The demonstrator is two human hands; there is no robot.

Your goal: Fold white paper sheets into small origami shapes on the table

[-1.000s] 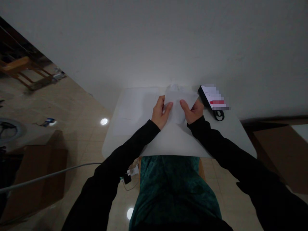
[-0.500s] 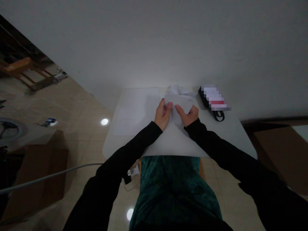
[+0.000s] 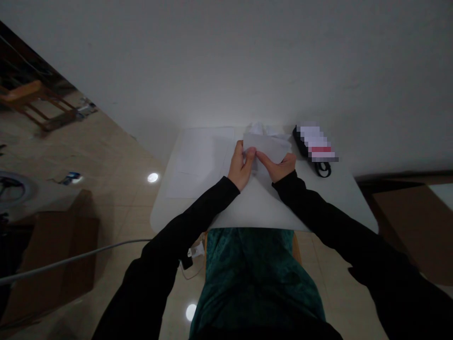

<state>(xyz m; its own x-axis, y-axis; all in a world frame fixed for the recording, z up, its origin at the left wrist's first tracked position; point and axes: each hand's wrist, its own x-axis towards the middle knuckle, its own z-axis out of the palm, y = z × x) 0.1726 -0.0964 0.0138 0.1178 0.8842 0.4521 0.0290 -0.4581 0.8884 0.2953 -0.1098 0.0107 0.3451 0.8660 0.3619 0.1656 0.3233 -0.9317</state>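
White paper (image 3: 264, 146) pinched in yr L hand (image 3: 241, 166) & R hand (image 3: 277, 168), thumbs close; looks mid-fold, press crease flat next.

White paper (image 3: 265, 144) on a plain pale grey desk (image 3: 332, 198); black sleeves (image 3: 198, 222); mottled teal top (image 3: 255, 278); beige floor tiles (image 3: 116, 146).

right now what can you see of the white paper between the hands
The white paper is a thin, matte sheet folded into layers, with a crumpled far end. The left hand and right hand pinch it with their fingers above the white table; whether it touches the table cannot be told.
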